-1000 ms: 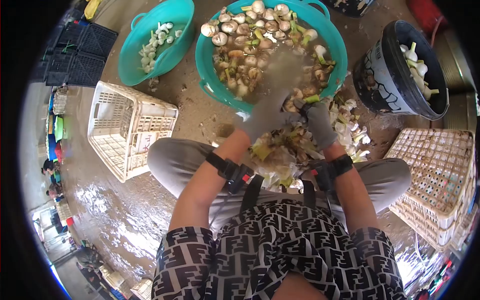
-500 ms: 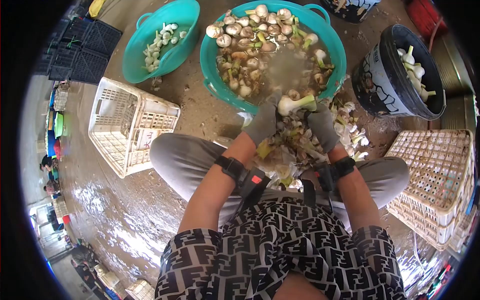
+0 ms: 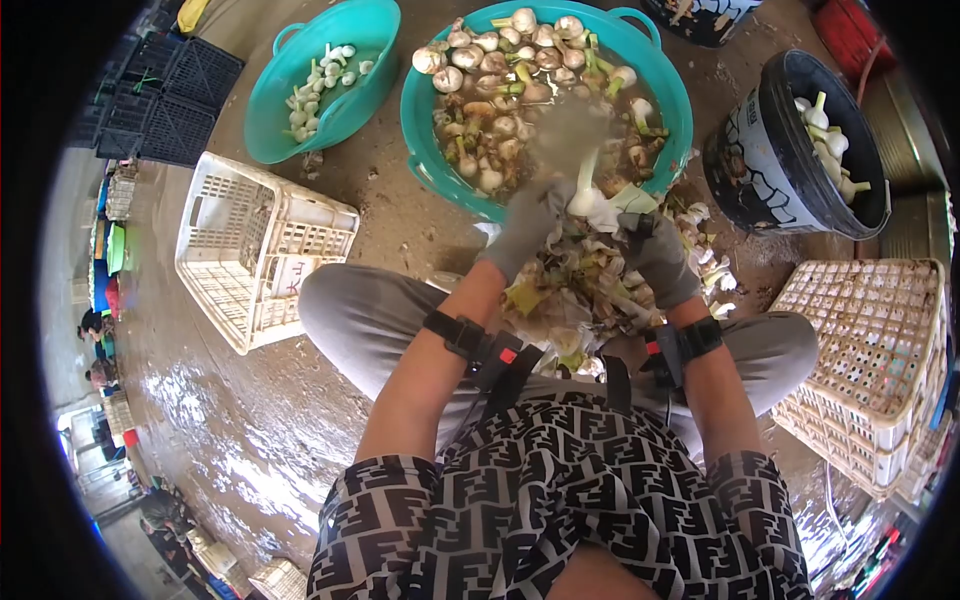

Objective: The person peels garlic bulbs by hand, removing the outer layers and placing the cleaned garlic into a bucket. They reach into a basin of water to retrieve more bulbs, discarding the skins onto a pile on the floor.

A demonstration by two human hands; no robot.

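My left hand (image 3: 537,222), in a grey glove, is closed round a garlic bulb (image 3: 582,203) whose pale stem now points up toward the basin. My right hand (image 3: 660,258), gloved alike, has its fingers pinched on a strip of pale green garlic skin (image 3: 634,200) beside the bulb. Something dark shows at the right fingertips, too small to name. Below both hands lies a heap of peeled garlic skins (image 3: 570,285) between my legs. Just beyond them, a large teal basin (image 3: 679,125) holds muddy water and many unpeeled garlic bulbs (image 3: 467,58).
A smaller teal basin (image 3: 262,118) with white bulbs stands at upper left, near a white crate (image 3: 300,260). On the right are a black bucket (image 3: 745,165) of peeled garlic and stacked white crates (image 3: 860,340). Black crates (image 3: 185,100) stand at far left.
The bulb has turned from lying sideways to stem up. Skin has come away from it toward my right hand. Both hands have shifted slightly.
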